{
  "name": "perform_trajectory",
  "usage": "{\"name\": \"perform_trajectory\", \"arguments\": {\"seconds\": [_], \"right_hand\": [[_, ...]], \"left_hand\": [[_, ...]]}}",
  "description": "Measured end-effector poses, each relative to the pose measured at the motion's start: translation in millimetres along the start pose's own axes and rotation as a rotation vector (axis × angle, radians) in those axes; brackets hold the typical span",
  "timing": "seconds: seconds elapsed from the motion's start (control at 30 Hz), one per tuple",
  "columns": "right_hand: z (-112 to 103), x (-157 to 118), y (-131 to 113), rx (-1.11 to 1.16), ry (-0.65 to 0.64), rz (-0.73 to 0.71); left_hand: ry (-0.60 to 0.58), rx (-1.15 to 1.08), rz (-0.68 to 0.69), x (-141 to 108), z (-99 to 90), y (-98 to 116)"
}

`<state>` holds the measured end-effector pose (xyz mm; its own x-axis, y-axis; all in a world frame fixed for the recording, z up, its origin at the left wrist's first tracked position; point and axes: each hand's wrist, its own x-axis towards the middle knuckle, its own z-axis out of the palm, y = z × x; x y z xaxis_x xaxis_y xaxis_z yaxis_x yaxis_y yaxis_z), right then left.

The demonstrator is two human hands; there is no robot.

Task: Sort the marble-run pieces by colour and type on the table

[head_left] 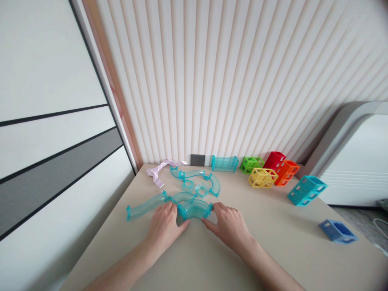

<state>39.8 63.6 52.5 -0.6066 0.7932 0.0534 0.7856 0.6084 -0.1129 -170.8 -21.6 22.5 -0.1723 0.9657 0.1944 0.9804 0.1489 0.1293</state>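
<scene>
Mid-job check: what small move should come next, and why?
Probably raise the front curved tube slightly, straight up. The left grip and right grip appear to hold its opposite end collars, and a second curved tube lies close behind, so pushing forward might bump that one.

Beige tabletop (188,262), backed by off-white fluted wall panelling (194,81); a dark rectangular wall socket (197,160) sits at its far edge. Left: white cabinet front (45,56), crossed by a grey band between black lines; beside it, tan vertical trim (117,89). Far left corner: folded lilac strip (154,172). Right: rounded white-and-grey panel (360,153) above grey flooring (357,215).
</scene>
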Motion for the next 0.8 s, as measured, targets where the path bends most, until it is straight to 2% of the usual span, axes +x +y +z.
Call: {"name": "perform_trajectory", "arguments": {"seconds": [0.4, 0.8], "right_hand": [[1.8, 1.7, 3.1, 0.006, 0.007, -0.008], [1.9, 2.0, 4.1, 0.048, 0.004, -0.014]], "left_hand": [[0.051, -0.001, 0.033, -1.6, 3.9, -1.7], [0.054, 0.034, 0.030, -1.6, 2.7, -1.2]]}}
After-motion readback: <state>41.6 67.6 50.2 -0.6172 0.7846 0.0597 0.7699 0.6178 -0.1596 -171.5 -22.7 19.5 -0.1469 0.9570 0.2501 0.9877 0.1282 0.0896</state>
